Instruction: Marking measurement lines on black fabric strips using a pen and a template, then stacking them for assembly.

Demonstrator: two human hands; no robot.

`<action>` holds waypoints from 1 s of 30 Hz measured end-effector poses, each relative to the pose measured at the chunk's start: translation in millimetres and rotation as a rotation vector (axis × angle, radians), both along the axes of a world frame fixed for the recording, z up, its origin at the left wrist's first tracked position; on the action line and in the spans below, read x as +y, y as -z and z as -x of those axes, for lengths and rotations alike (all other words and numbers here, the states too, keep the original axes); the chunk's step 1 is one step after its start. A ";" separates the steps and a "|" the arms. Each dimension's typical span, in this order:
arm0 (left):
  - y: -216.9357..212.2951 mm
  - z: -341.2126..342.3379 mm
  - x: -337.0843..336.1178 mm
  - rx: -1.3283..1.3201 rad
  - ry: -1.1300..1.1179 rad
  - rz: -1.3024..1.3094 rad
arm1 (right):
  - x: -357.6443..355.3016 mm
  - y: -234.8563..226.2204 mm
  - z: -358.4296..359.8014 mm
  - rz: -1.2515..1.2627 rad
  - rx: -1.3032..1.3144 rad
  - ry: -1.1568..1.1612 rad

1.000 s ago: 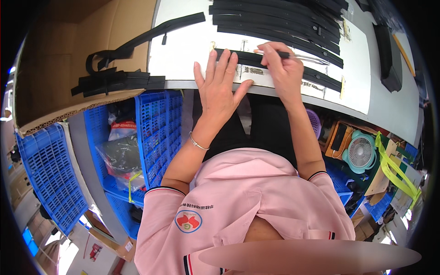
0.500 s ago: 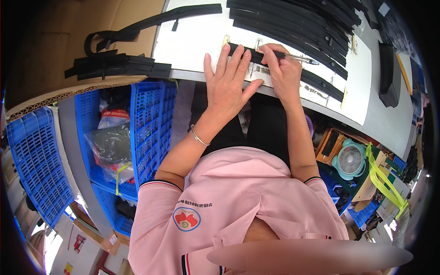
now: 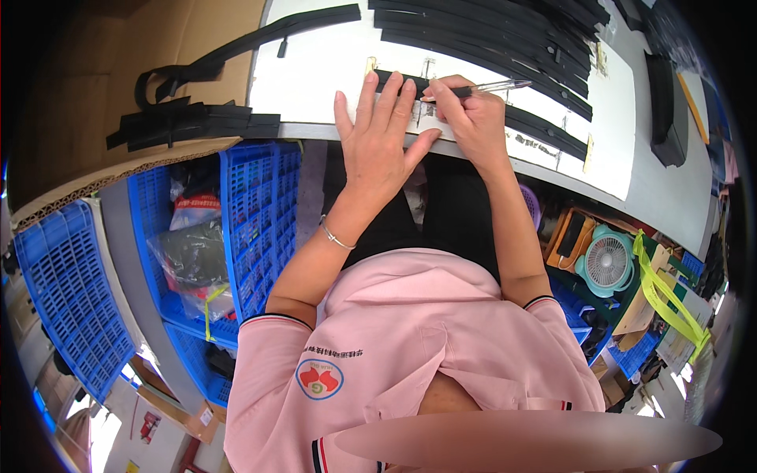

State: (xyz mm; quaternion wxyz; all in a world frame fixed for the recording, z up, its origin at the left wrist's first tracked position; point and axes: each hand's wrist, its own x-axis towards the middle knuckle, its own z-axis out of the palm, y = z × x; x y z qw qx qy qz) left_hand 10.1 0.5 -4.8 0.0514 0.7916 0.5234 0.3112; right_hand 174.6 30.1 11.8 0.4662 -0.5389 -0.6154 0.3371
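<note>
A black zipper strip (image 3: 544,132) lies along the near part of a white board (image 3: 623,150) on the table. My left hand (image 3: 374,154) rests on the strip's left part, palm down, its fingers spread. In my right hand (image 3: 479,126) is a pen (image 3: 505,85) with a dark grip and a clear barrel. Its point is down at the strip's near edge, just right of my left fingers, beside dark marks on the board. My right fingers partly hide the pen's tip and the strip's middle.
More black zipper strips (image 3: 489,39) lie side by side beyond my hands. A cardboard box (image 3: 197,47) at the left bears a pile of strips (image 3: 197,124). Blue crates (image 3: 256,229) stand below the table's left end. A teal fan (image 3: 605,262) sits at the right.
My right hand has brought the pen point from the strip's far edge toward its near edge. My left hand stays flat on the strip. The whole view has shifted slightly.
</note>
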 end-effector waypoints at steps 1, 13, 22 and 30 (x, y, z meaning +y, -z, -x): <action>-0.2 0.0 0.1 -0.003 0.010 -0.001 | 0.0 -0.1 -0.6 -0.001 -0.003 0.010; 1.5 1.7 0.1 0.053 0.003 -0.008 | -24.6 -23.1 -68.2 -0.071 -0.047 0.420; -4.0 -0.1 -0.7 0.051 0.016 0.044 | -23.5 -5.2 -79.9 -0.104 -0.096 0.373; -14.7 -55.6 1.5 -0.240 0.265 0.110 | -22.5 -6.3 -77.1 -0.092 -0.160 0.365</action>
